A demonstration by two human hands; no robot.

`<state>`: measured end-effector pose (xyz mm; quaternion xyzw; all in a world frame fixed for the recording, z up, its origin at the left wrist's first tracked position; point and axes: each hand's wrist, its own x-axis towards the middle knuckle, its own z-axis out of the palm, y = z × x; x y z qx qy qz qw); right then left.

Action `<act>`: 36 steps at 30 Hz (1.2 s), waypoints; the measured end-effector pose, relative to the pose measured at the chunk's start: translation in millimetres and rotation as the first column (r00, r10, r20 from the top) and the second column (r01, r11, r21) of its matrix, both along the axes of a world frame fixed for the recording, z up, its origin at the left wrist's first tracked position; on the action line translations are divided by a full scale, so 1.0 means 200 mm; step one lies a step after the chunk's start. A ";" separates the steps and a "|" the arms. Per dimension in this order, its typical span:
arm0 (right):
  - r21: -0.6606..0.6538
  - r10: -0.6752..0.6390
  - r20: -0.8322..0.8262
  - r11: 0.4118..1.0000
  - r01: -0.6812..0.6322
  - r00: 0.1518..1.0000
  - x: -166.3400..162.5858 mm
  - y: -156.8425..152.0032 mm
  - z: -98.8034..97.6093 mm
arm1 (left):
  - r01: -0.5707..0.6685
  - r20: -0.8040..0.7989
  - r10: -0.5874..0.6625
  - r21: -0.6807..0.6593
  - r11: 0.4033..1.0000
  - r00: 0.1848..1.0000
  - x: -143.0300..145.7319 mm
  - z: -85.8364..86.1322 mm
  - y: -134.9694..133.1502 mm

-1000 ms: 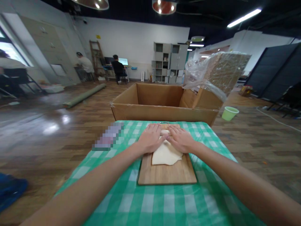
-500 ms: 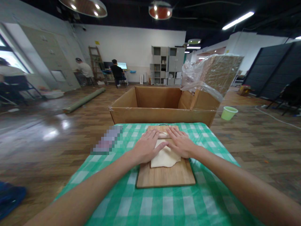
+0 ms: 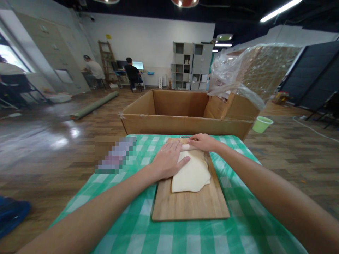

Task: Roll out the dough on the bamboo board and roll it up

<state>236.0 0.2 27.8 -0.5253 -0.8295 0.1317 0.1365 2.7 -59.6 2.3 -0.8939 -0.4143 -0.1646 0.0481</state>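
A flattened sheet of pale dough (image 3: 192,174) lies on a wooden cutting board (image 3: 190,203) set on a table with a green-and-white checked cloth (image 3: 132,211). My left hand (image 3: 168,160) rests flat on the dough's left edge, fingers stretched out. My right hand (image 3: 203,141) is at the far end of the board, fingers curled over the rolled-up far edge of the dough (image 3: 188,146). Both forearms reach in from the bottom of the view.
A large open cardboard box (image 3: 182,113) stands just behind the table, with a plastic-wrapped package (image 3: 251,74) at its right. A green tub (image 3: 262,124) sits on the wood floor. Two people sit at desks far back left.
My right hand has moved from the middle of the dough to its far rolled edge. The left hand stays on the dough's left side. The camera came closer to the board.
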 end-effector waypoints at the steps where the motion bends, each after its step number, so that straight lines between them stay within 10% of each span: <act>1: 0.021 -0.032 -0.006 0.999 0.032 0.999 0.00 0.00 -0.01 | -0.006 0.001 0.006 -0.001 1.000 1.000 0.00 0.00 0.00; 8: 0.135 0.023 -0.217 0.991 0.007 0.976 0.04 -0.12 -0.03 | -0.095 0.142 0.097 -0.019 0.995 0.985 0.01 -0.02 0.02; 16: 0.160 0.088 -0.079 0.984 -0.074 0.993 0.08 -0.19 0.00 | -0.099 0.222 0.094 0.008 0.995 0.970 -0.01 -0.06 0.05; 26: 0.112 0.116 -0.198 0.989 -0.095 0.973 0.08 -0.24 0.06 | 0.089 0.315 -0.076 -0.025 0.996 0.946 -0.07 0.09 0.06; 36: 0.282 -0.272 0.351 0.943 0.176 0.896 -0.04 -0.27 -0.04 | -0.160 0.009 0.161 0.154 0.975 0.987 0.02 0.04 0.00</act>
